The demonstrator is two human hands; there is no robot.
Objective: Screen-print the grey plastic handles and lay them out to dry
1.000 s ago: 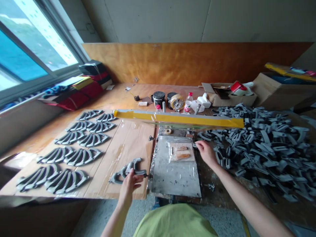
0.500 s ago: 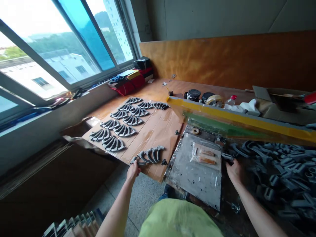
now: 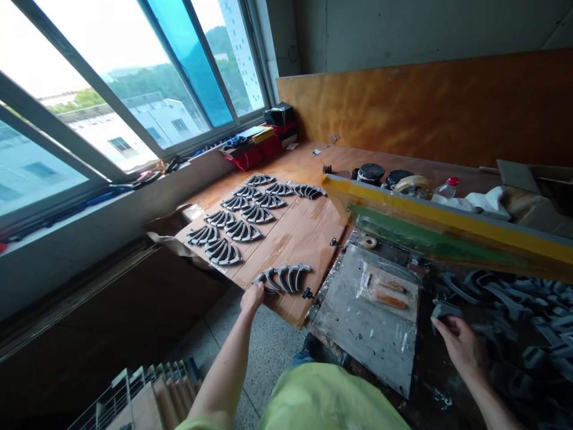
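A workshop counter (image 3: 340, 156) under a window (image 3: 125, 77). The right hand's fingers (image 3: 443, 325) close on a grey curved part (image 3: 441, 309) at the heap (image 3: 523, 304) by the right edge; the left hand's fingers (image 3: 253, 292) touch a row of parts (image 3: 284, 279) near the front edge, grip unclear.

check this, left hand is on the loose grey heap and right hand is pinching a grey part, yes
No: the head view shows the left hand at the row of grey parts, not the heap. The right hand does pinch a grey part.
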